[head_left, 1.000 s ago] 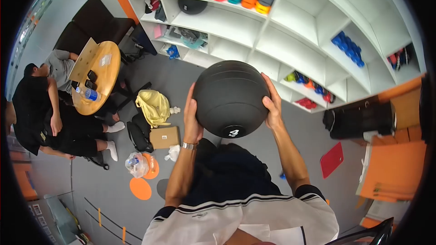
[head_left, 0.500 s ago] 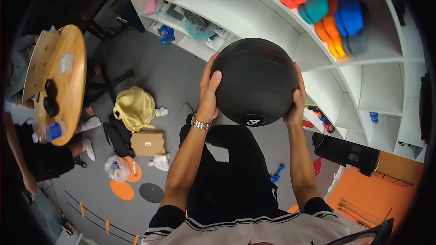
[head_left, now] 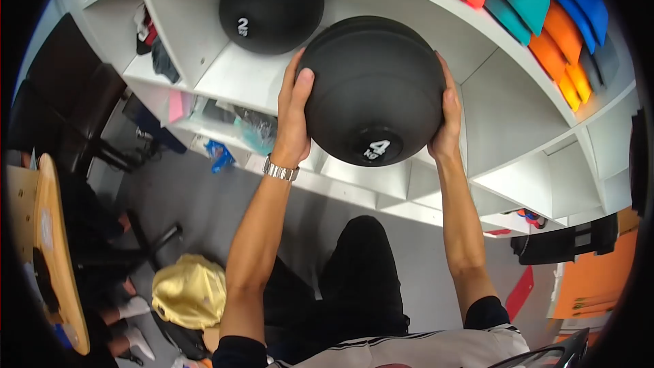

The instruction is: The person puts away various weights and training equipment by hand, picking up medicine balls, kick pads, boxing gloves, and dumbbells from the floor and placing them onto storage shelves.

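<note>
A large black ball marked 4 kg is held between both palms, at the front of a white shelf. On its left side rests my left hand, thumb toward me, with a metal watch on the wrist. My right hand presses against the ball's right side; its far fingers are partly hidden. Left of the held ball, a smaller black ball marked 2 kg sits in the shelf compartment. Whether the held ball touches the shelf cannot be told.
Coloured weights fill the upper right shelf. Lower compartments hold plastic bags. A yellow bag lies on the floor at lower left, near a seated person's feet and a wooden table. A dark chair stands at left.
The view has moved closer to the shelves. Both hands have carried the 4 kg ball toward them, and the 2 kg ball now shows more fully.
</note>
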